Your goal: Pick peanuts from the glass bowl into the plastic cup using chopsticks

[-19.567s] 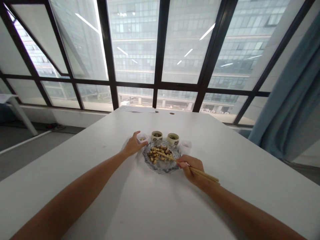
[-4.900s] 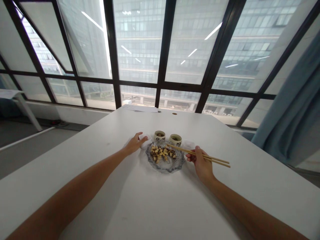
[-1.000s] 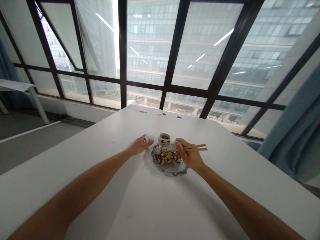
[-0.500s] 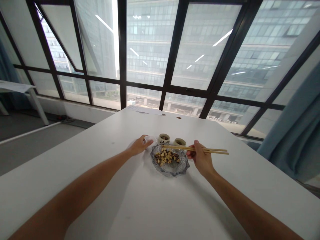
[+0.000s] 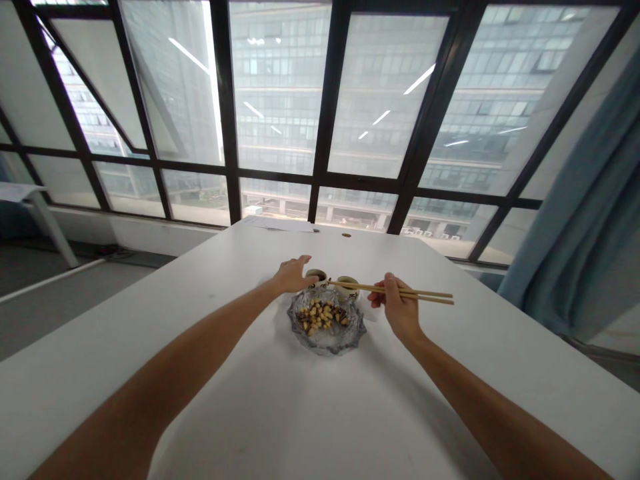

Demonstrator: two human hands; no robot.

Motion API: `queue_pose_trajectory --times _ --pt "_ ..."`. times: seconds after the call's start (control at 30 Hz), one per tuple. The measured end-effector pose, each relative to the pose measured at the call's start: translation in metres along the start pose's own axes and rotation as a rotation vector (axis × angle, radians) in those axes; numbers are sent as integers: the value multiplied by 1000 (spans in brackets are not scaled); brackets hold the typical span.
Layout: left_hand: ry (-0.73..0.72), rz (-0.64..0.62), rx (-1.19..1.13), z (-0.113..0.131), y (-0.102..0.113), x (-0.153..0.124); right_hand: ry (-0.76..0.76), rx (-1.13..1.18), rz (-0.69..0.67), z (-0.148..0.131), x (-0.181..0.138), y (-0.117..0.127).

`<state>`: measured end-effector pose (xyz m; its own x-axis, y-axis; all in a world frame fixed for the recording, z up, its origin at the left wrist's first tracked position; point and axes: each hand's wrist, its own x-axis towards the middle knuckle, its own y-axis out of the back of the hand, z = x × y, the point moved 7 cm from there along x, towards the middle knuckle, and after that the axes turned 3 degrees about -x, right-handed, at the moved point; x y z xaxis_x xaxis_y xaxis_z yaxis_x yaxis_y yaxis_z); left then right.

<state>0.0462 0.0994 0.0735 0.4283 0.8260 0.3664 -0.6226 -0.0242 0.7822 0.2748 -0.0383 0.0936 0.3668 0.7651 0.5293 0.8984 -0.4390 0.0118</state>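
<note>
A cut-glass dish [image 5: 327, 340] holding mixed nuts [image 5: 319, 314] sits mid-table. Just behind it stand two small ceramic cups, one on the left [image 5: 317, 274] and one on the right [image 5: 349, 281]. My left hand [image 5: 293, 275] reaches past the dish's left side, and its thumb and fingers curl against the left cup. My right hand [image 5: 396, 311] is closed on a pair of wooden chopsticks [image 5: 400, 292], held level to the right of the dish. Their tips lie over the cups. The small white cup seen earlier is hidden.
The white table [image 5: 310, 413] runs toward tall black-framed windows. Papers [image 5: 280, 225] and a small brown disc [image 5: 346, 235] lie at its far edge. A blue curtain [image 5: 580, 213] hangs at the right. Another white table [image 5: 20, 195] stands at the far left.
My left hand has shifted right from the small white cup to the left ceramic cup. My right hand has lifted the chopsticks out of the dish and holds them level over the cups.
</note>
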Motion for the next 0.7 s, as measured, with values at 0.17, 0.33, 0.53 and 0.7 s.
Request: queue_pose_trajectory --times 0.17,0.33,0.53,0.7 --pt "81 -109 -45 -5 -21 22 2 -29 24 2 3 3" --pt "26 -120 -87 -13 -24 23 99 -122 -49 3 14 -16" --pt "-15 -152 -58 -6 -21 16 176 -232 -166 14 27 -43" --pt "23 -169 -7 -6 -20 13 152 -219 -189 9 29 -43"
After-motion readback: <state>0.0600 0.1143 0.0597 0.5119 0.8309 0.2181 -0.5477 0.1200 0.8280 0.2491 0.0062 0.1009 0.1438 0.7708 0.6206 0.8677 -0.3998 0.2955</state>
